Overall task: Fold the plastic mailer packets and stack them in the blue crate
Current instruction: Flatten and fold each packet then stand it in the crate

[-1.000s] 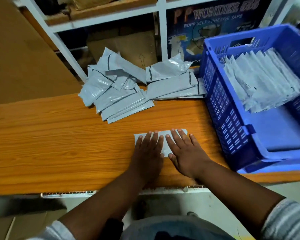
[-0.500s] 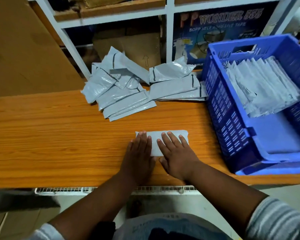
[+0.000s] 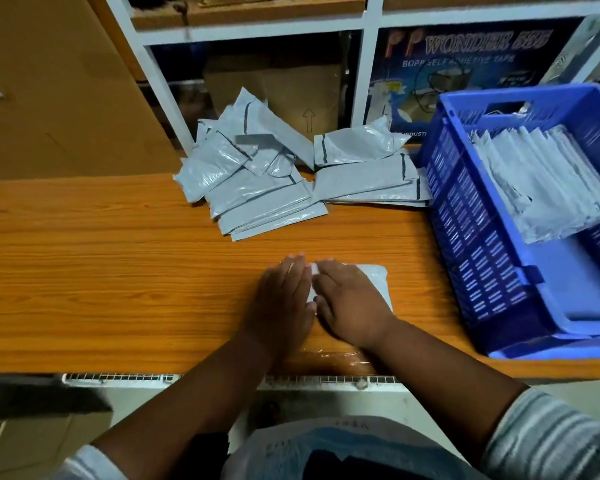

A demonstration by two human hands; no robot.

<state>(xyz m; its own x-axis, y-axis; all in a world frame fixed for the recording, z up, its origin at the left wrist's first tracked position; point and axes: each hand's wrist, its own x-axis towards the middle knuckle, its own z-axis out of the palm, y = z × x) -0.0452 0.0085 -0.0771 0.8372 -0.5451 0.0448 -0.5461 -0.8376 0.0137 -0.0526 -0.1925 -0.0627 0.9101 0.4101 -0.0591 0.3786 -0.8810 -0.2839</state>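
A folded white mailer packet (image 3: 378, 280) lies flat on the wooden table (image 3: 101, 271), mostly covered by my hands. My left hand (image 3: 281, 299) and my right hand (image 3: 350, 303) press on it side by side with straight fingers. Only the packet's right end and a sliver between the hands show. A loose pile of grey mailer packets (image 3: 257, 181) lies at the table's back, with a second stack (image 3: 368, 181) to its right. The blue crate (image 3: 465, 237) stands at the right and holds a leaning row of folded packets (image 3: 548, 181).
A white-framed shelf (image 3: 368, 74) rises behind the table, holding a brown carton (image 3: 291, 91) and a tape box (image 3: 465, 64). A brown board (image 3: 49, 98) stands at the back left. The table's front edge runs just below my wrists.
Both hands have slid leftward over the packet. More of its right end now shows and its left end is hidden under my left hand.
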